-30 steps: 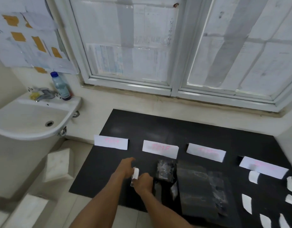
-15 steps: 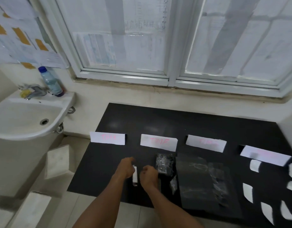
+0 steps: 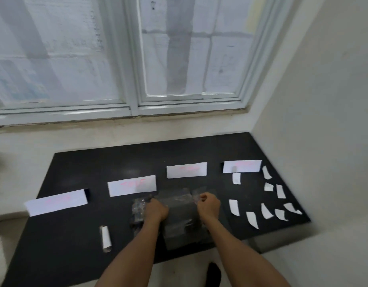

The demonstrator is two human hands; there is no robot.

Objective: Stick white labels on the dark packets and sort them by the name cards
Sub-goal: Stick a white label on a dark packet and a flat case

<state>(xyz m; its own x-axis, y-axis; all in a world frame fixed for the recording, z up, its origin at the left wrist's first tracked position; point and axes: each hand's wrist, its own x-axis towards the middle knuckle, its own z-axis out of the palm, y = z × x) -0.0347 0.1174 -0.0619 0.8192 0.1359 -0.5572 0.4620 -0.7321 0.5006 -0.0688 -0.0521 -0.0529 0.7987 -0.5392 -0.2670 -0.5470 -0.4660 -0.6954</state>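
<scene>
dark packets point(image 3: 179, 214) run lengthwise toward the name cards point(image 3: 186, 170); left hand point(image 3: 156, 210), right hand point(image 3: 208, 206) fingers point(image 3: 202, 198) grasp them.

A plain back-room workspace, more small office or storeroom than home: we look down on a black worktop point(image 3: 116, 162) fitted into a corner between bare cream walls point(image 3: 324, 100), under a white-framed window point(image 3: 135, 83) whose panes are covered over with sheets of paper point(image 3: 220, 59). Four white name cards point(image 3: 131, 185) with pink writing sit in a row across the worktop. Cut white labels point(image 3: 234, 207) lie spread at its right end, and dark packets point(image 3: 179, 206) are piled near the front edge. We cannot read the cards.
</scene>
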